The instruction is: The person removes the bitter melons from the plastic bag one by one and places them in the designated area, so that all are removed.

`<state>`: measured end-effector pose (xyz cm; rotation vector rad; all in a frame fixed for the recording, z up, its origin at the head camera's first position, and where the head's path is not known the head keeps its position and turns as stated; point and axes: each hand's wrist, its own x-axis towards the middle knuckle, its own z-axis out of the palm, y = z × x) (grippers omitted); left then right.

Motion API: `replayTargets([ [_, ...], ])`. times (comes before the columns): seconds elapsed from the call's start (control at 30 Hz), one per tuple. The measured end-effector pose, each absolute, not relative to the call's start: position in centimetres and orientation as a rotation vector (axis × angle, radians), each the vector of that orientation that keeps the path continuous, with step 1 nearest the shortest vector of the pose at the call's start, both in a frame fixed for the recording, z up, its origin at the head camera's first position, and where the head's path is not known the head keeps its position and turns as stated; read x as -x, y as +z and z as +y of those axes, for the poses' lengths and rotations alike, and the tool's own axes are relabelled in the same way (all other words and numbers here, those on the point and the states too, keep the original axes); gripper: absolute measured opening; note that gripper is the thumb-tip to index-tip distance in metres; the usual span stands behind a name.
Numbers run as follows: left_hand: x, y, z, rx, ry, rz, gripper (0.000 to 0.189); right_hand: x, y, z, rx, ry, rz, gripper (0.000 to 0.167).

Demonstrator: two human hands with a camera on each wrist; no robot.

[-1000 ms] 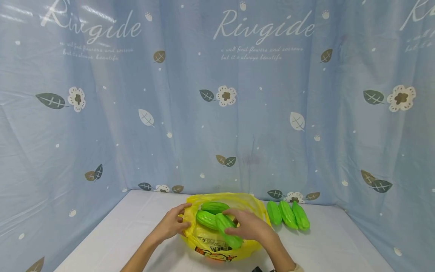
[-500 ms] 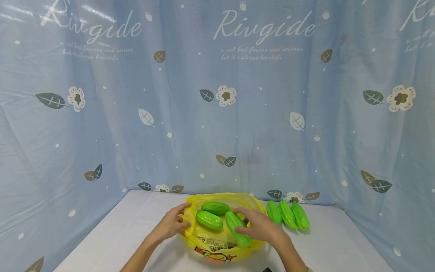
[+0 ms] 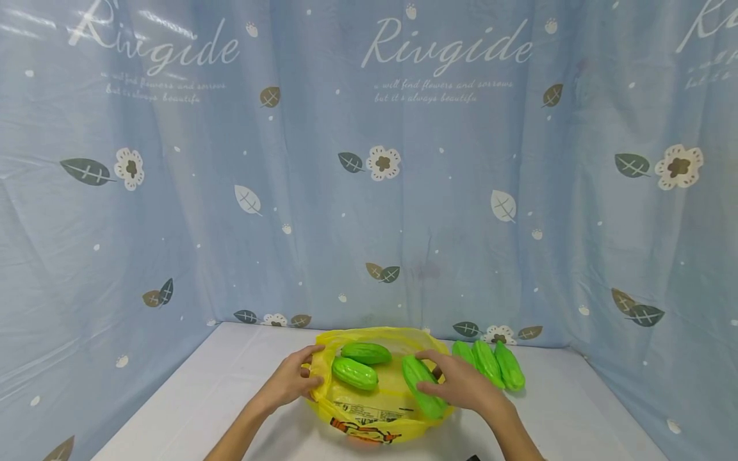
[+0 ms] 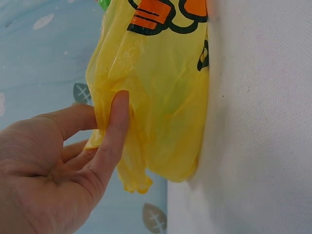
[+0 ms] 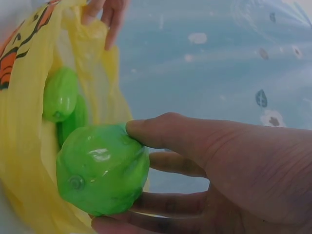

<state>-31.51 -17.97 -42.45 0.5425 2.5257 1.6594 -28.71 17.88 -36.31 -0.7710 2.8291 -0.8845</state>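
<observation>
A yellow plastic bag with an orange and black print sits on the table, its mouth spread wide. My left hand pinches the bag's left rim between thumb and fingers; in the left wrist view the thumb lies on the outer side of the film. My right hand grips a glossy, ribbed green toy cucumber, tilted over the right part of the bag's mouth. Inside the bag lie a front cucumber and a rear cucumber. Fingers cover part of the held one in the right wrist view.
To the right of the bag, 3 more green cucumbers lie side by side on the white table, including the rightmost cucumber. My right hand partly hides the nearest one. A blue printed curtain encloses the back and sides.
My right hand has moved right with the cucumber, away from the two in the bag, to the bag's right side. The left hand keeps its place on the rim.
</observation>
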Motion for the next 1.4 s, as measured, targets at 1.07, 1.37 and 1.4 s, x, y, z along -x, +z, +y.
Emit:
replayTargets([
  [1.07,31.5,-42.3,-17.9,-0.515,1.629,2.562,0.071,28.5,-36.4,24.2,0.593,-0.976,2.806,0.065],
  [1.37,31.4,-42.3,-18.0,-0.527,1.624,2.57,0.069,28.5,-36.7,25.5,0.543,-1.036,2.772,0.068],
  [1.4,31.4,-42.3,-18.0,-0.53,1.619,2.571,0.07,28.5,-36.6,25.6,0.527,-1.041,2.773,0.068],
])
